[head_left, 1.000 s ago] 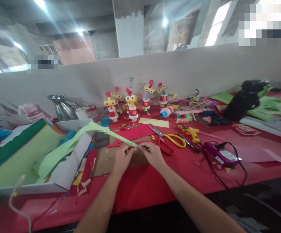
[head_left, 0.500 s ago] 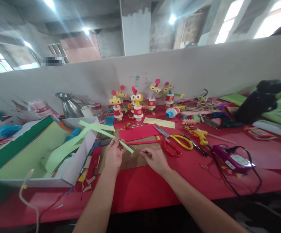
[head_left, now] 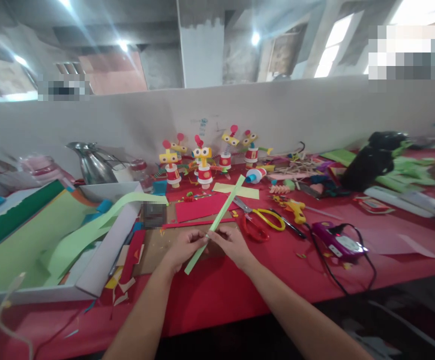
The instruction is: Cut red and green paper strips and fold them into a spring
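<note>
A narrow light-green paper strip slants up to the right between my hands, above a piece of brown cardboard. My left hand pinches it from the left side, thumb and fingers closed. From the right, my right hand grips the same strip, its thumb close to the left one. Just beyond my hands lie a red paper sheet and a pale yellow paper piece. Scissors with red and yellow handles rest to the right of my right hand.
Several paper-cup figures stand at the back. On the left is a white box with coloured paper inside. To the right lie a yellow glue gun and a purple device with a black cord. A metal jug stands back left.
My right hand has come in and closed on the green strip, which my left hand held alone before. The strip has swung to slant up to the right. The view has shifted slightly right.
</note>
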The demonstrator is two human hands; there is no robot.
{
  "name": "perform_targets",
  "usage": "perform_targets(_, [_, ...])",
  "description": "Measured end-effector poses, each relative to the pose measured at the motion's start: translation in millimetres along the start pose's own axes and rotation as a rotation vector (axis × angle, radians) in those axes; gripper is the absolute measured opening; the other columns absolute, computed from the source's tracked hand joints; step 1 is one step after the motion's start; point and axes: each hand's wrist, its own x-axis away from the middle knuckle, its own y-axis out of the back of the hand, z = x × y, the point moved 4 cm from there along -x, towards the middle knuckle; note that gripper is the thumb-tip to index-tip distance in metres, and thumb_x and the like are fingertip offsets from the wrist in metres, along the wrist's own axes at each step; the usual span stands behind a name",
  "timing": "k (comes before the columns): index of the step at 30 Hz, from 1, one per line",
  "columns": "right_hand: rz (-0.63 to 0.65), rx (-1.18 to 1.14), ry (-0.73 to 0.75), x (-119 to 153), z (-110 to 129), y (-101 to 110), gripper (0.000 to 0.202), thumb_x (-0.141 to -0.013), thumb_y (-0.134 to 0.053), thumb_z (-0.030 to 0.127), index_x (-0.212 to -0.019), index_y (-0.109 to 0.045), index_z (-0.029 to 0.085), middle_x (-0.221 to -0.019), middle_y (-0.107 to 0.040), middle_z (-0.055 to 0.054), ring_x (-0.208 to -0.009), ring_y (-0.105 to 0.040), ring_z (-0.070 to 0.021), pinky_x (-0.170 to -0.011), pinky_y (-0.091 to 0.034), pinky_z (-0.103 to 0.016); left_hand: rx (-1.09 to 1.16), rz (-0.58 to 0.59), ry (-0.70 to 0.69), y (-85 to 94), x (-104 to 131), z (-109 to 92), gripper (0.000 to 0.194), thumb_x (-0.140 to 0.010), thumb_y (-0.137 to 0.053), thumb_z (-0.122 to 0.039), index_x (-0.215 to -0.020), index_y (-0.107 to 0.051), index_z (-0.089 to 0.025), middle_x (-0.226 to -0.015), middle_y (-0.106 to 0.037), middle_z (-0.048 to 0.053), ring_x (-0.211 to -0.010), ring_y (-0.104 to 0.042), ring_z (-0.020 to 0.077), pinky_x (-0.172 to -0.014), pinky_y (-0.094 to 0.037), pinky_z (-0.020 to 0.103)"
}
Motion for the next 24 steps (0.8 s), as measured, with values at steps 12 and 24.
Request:
perform_targets(12, [-0.311,-0.388,-0.197,-6.3,-7.5,24.6,0.024,-0.065,-0.07,0.037,-0.057,-0.063,0.016,-0.054,-0.056,0.002,-0.048,-0.045,-0.0082,-0.046,-0.031,-0.022,-0.274,0.056,0.057,21.9,6.9,-4.1,0.023,-0.066,-0.067,-0.036,-0.075,-0.066,-0.016,-0.066,-0.06,-0.001,-0.057,-0.048,0.0107,-0.054,-0.034,0.022])
perform_targets(24, [-0.719,-0.372,-0.05,-12.0,-18.8,65.7,0.02,-0.065,-0.065,0.037,-0.065,-0.056,0.019,-0.056,-0.053,0.003,-0.047,-0.045,-0.0088,-0.042,-0.033,-0.022,-0.594,0.002,0.012,46.4,10.3,-7.2,0.024,-0.069,-0.06,-0.041,-0.075,-0.069,-0.019,-0.066,-0.066,0.001,-0.068,-0.056,0.0186,-0.065,-0.039,0.027])
